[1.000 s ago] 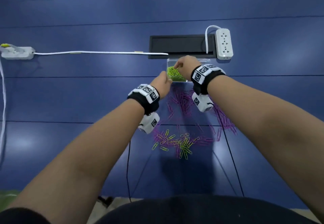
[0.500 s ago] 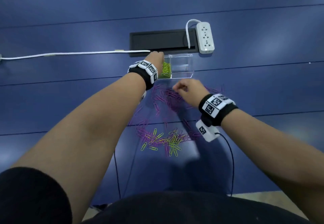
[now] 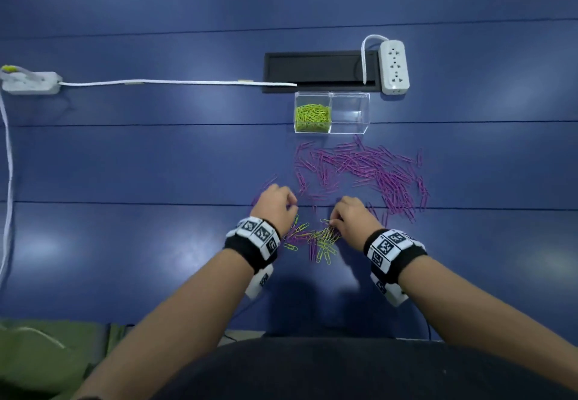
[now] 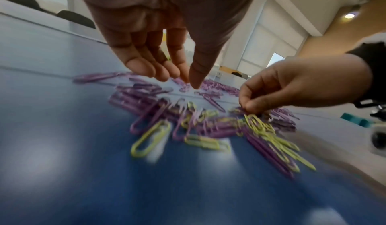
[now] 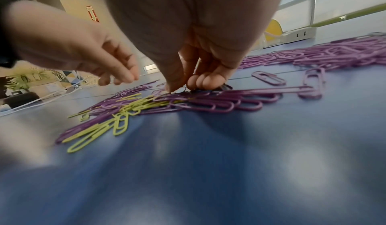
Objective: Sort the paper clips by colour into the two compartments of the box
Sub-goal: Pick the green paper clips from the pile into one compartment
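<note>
A clear two-compartment box [image 3: 332,132] stands at the back. Its left half holds green paper clips [image 3: 312,114]; its right half [image 3: 350,111] holds nothing. Purple clips [image 3: 369,171] lie spread in front of the box. A mixed green and purple pile [image 3: 316,240] lies nearer me, between my hands. My left hand [image 4: 185,79] hovers over the pile's left side, fingers relaxed and pointing down, holding nothing. My right hand [image 5: 181,86] pinches a green clip [image 4: 254,122] at the pile's right side, fingertips down on the table.
A black recessed tray [image 3: 322,71] and a white power strip [image 3: 394,66] lie behind the box. A second strip [image 3: 29,82] with a white cable [image 3: 175,82] is at the far left. The blue table [image 3: 156,165] extends to the left. Green cloth [image 3: 47,359] lies at my lower left.
My left hand has come back from the box's green compartment to the mixed pile. My right hand has moved nearer me from the purple clips onto the pile.
</note>
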### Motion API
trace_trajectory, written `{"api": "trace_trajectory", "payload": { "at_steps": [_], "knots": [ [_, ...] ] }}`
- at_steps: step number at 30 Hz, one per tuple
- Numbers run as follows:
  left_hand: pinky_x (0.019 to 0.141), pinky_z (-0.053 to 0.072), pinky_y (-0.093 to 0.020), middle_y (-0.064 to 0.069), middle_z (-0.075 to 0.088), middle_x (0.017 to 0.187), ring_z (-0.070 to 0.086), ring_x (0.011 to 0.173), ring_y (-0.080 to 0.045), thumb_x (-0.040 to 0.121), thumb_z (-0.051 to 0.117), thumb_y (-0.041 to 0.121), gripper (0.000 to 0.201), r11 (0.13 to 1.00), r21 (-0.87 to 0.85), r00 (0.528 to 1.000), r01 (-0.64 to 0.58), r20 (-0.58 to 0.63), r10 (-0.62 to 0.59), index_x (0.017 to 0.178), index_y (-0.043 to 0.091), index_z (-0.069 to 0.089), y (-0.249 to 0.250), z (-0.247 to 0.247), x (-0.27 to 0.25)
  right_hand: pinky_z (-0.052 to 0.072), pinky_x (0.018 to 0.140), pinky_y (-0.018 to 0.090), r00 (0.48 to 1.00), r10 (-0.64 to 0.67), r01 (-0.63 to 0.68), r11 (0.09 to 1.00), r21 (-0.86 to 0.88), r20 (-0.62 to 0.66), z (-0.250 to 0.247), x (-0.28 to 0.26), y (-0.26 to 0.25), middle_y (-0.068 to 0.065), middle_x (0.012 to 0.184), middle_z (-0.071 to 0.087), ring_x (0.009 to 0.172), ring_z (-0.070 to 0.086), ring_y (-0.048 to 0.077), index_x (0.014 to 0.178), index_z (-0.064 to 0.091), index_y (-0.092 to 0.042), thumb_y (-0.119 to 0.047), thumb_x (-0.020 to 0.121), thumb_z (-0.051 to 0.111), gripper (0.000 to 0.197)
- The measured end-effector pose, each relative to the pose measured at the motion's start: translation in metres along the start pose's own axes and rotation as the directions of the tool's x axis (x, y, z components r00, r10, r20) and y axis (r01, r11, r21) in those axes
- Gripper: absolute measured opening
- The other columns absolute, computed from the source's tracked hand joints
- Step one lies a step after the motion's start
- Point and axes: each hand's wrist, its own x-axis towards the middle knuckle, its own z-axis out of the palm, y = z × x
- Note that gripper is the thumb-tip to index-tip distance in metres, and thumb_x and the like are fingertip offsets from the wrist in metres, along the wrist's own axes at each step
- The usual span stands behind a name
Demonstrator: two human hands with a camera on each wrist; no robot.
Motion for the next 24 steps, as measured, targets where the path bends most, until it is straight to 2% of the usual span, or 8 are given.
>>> {"api": "trace_trajectory", "payload": {
  "at_steps": [3, 5, 7, 9, 12, 17, 20, 24],
  "knots": [
    [0.084, 0.048, -0.034, 0.002, 0.049, 0.095, 0.055, 0.095, -0.021, 0.084, 0.065, 0.026, 0.014, 0.998, -0.022, 0.998, 0.058, -0.006, -0.058, 0.093, 0.017, 0.058, -0.017, 0.019, -0.021, 0.036, 0.09, 0.033, 0.999, 0.043, -0.042, 0.998, 0.036, -0.027, -0.003, -0.005, 0.003, 0.01, 0.099, 0.056, 0.098, 0.047, 0.027, 0.081, 0.051, -0.018, -0.014, 0.092, 0.053, 0.012],
    [0.087, 0.048, -0.036, 0.0, 0.05, 0.103, 0.053, 0.099, -0.019, 0.084, 0.067, 0.032, 0.024, 0.997, -0.024, 0.997, 0.076, 0.0, -0.077, 0.1, 0.018, 0.057, -0.021, 0.024, -0.025, 0.041, 0.079, 0.033, 0.99, 0.129, -0.12, 0.985, 0.121, -0.065, -0.009, -0.007, 0.007, 0.008, 0.091, 0.056, 0.089, 0.051, 0.027, 0.079, 0.048, -0.017, -0.012, 0.093, 0.05, 0.015],
    [0.088, 0.049, -0.037, -0.001, 0.05, 0.108, 0.052, 0.101, -0.019, 0.084, 0.067, 0.033, 0.028, 0.997, -0.008, 0.997, 0.077, 0.027, -0.076, 0.103, 0.017, 0.056, -0.021, 0.026, -0.024, 0.039, 0.072, 0.03, 0.977, 0.17, -0.149, 0.976, 0.158, -0.13, -0.013, -0.009, 0.014, 0.006, 0.086, 0.055, 0.084, 0.053, 0.028, 0.082, 0.051, -0.014, -0.012, 0.092, 0.051, 0.01],
    [0.088, 0.048, -0.037, -0.003, 0.05, 0.108, 0.052, 0.102, -0.021, 0.086, 0.065, 0.029, 0.021, 0.998, 0.011, 0.998, 0.06, 0.035, -0.061, 0.1, 0.015, 0.058, -0.019, 0.025, -0.023, 0.04, 0.079, 0.032, 0.967, 0.143, -0.127, 0.988, 0.088, -0.21, -0.016, -0.011, 0.019, 0.008, 0.091, 0.055, 0.092, 0.051, 0.03, 0.089, 0.056, -0.008, -0.013, 0.09, 0.055, 0.005],
    [0.088, 0.045, -0.035, -0.006, 0.053, 0.106, 0.053, 0.101, -0.023, 0.089, 0.059, 0.023, 0.01, 0.998, 0.046, 0.998, 0.041, 0.038, -0.043, 0.092, 0.014, 0.06, -0.018, 0.023, -0.021, 0.038, 0.097, 0.038, 0.964, 0.071, -0.079, 0.997, -0.021, -0.256, -0.016, -0.011, 0.016, 0.012, 0.104, 0.053, 0.105, 0.043, 0.03, 0.101, 0.06, -0.005, -0.018, 0.087, 0.062, 0.02],
    [0.086, 0.043, -0.033, -0.007, 0.059, 0.104, 0.056, 0.098, -0.026, 0.089, 0.053, 0.018, 0.01, 0.997, 0.08, 0.998, 0.017, 0.053, -0.022, 0.091, 0.012, 0.06, -0.015, 0.015, -0.018, 0.034, 0.099, 0.032, 0.997, -0.001, -0.006, 0.996, -0.09, -0.079, -0.001, -0.003, -0.011, 0.008, 0.11, 0.053, 0.113, 0.041, 0.024, 0.105, 0.061, -0.009, -0.025, 0.089, 0.059, 0.022],
    [0.083, 0.044, -0.033, -0.006, 0.061, 0.102, 0.057, 0.095, -0.025, 0.089, 0.052, 0.016, 0.009, 0.999, 0.048, 0.999, 0.025, 0.028, -0.027, 0.093, 0.012, 0.06, -0.016, 0.006, -0.017, 0.035, 0.097, 0.032, 0.999, 0.025, -0.03, 0.993, -0.116, -0.044, 0.006, 0.0, -0.02, 0.008, 0.113, 0.052, 0.114, 0.041, 0.025, 0.106, 0.059, -0.008, -0.021, 0.09, 0.056, 0.021],
    [0.085, 0.046, -0.032, -0.005, 0.061, 0.101, 0.058, 0.094, -0.023, 0.092, 0.052, 0.014, 0.01, 0.999, -0.012, 0.998, 0.05, -0.026, -0.051, 0.097, 0.012, 0.06, -0.021, -0.007, -0.01, 0.032, 0.101, 0.032, 0.997, 0.078, -0.078, 0.99, -0.12, -0.002, 0.006, 0.001, -0.022, 0.01, 0.115, 0.052, 0.116, 0.042, 0.027, 0.108, 0.058, -0.005, -0.019, 0.093, 0.051, 0.021]
  ]
}}
